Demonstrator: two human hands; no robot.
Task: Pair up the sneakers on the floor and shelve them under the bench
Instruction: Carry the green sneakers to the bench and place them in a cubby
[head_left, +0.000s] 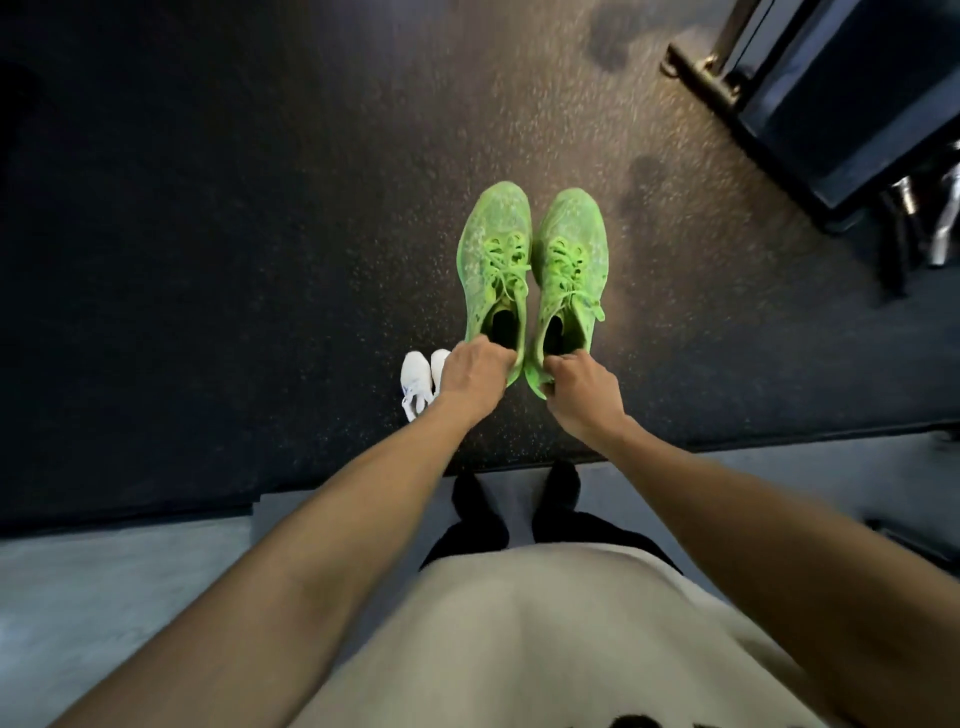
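Left hand (475, 371) and right hand (576, 387) each curl fingers round a green sneaker's (498, 270) heel, the pair side by side.

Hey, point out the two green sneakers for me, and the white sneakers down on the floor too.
left green sneaker (496, 260), head view, on its laced upper.
right green sneaker (571, 265), head view, on its laced upper.
white sneakers (416, 375), head view, on the toe of the fully visible one.

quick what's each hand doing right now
Left hand: fingers curled on the heel of the left green sneaker, holding it.
Right hand: fingers pinching the heel of the right green sneaker, holding it.
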